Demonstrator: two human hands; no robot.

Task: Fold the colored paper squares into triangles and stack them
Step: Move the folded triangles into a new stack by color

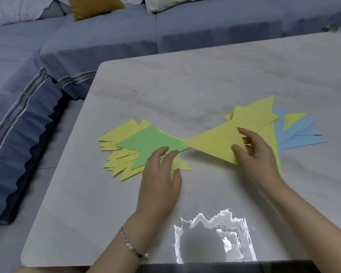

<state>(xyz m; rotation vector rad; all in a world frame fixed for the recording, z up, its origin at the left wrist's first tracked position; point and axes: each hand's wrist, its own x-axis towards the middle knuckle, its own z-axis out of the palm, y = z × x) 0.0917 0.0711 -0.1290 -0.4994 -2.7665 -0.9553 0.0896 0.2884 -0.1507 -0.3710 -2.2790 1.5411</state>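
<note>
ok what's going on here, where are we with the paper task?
A person is working with paper at a pale table. The left hand rests with straight fingers on a green triangle, which tops a fanned pile of yellow triangles. The right hand pinches a folded yellow triangle at its right end, between the two heaps. Beyond that hand lie loose yellow sheets and blue sheets, seemingly not yet stacked.
</note>
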